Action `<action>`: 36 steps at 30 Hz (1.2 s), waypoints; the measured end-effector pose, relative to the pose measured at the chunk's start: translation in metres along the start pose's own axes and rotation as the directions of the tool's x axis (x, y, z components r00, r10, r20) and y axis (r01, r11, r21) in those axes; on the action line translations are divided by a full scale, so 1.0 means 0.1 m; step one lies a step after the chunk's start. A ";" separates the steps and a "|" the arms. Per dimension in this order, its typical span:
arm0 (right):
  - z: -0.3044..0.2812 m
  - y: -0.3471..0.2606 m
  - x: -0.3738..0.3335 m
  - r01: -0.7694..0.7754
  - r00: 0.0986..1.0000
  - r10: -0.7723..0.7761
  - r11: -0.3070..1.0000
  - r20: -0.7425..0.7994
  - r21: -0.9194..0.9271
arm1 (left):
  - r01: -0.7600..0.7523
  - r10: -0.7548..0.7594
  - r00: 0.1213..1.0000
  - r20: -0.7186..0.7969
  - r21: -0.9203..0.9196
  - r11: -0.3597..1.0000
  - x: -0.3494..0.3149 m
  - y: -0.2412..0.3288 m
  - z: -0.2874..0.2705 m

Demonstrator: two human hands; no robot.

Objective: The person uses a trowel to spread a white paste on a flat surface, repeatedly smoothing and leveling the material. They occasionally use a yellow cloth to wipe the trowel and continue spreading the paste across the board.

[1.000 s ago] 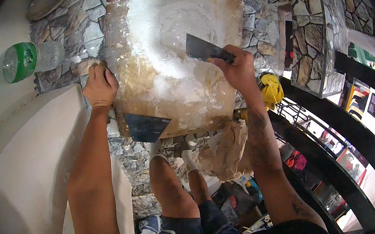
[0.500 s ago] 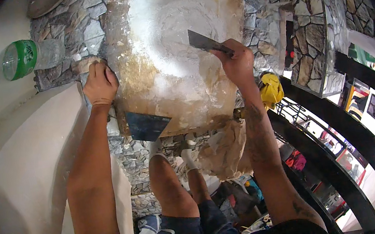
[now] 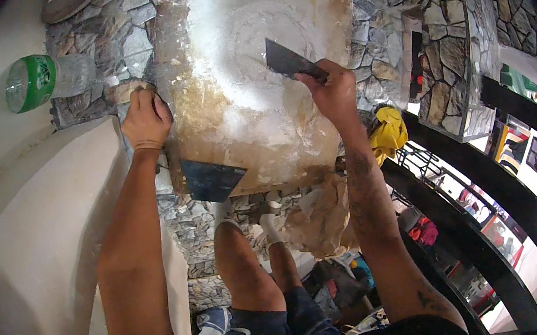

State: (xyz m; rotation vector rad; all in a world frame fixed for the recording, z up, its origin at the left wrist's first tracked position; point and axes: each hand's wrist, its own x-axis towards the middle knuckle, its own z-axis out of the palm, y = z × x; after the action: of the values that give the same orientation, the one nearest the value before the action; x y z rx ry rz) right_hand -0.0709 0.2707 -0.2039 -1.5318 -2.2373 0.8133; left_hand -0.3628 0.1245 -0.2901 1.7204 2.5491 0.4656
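A worn wooden board (image 3: 210, 134) lies before me, spread with pale grey-white powder (image 3: 226, 51) that forms a ring-shaped patch. My right hand (image 3: 334, 91) grips a dark, flat scraper blade (image 3: 288, 60) just over that patch; whether the blade touches the powder I cannot tell. Against the board's left edge, my left hand (image 3: 146, 121) is closed, its fingers curled, and what they hold, if anything, is hidden. A second dark, four-sided scraper blade (image 3: 212, 178) rests at the board's near left corner.
Left of the board, a clear plastic bottle with a green label (image 3: 40, 82) lies on its side. Crumpled brown paper (image 3: 319, 218) is by the near edge. At right are a yellow cloth or bag (image 3: 388, 133) and black curved rails (image 3: 482, 139). Stone-patterned surfaces (image 3: 128, 30) surround the board.
My right hand and its blade have shifted slightly up and left over the powder. My left hand stays at the board's edge, and the second blade has not moved.
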 end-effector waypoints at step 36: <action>0.47 -0.46 -0.25 -0.185 0.966 0.235 0.921 -0.110 0.341 | -0.023 0.021 0.998 -0.051 -0.032 0.999 0.00 -0.02 -0.04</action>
State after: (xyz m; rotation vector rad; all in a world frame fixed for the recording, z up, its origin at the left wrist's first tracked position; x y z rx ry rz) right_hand -0.1213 0.2227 -0.2119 -1.6238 -1.7445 1.0359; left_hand -0.3655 0.1226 -0.2870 1.7494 2.5438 0.5563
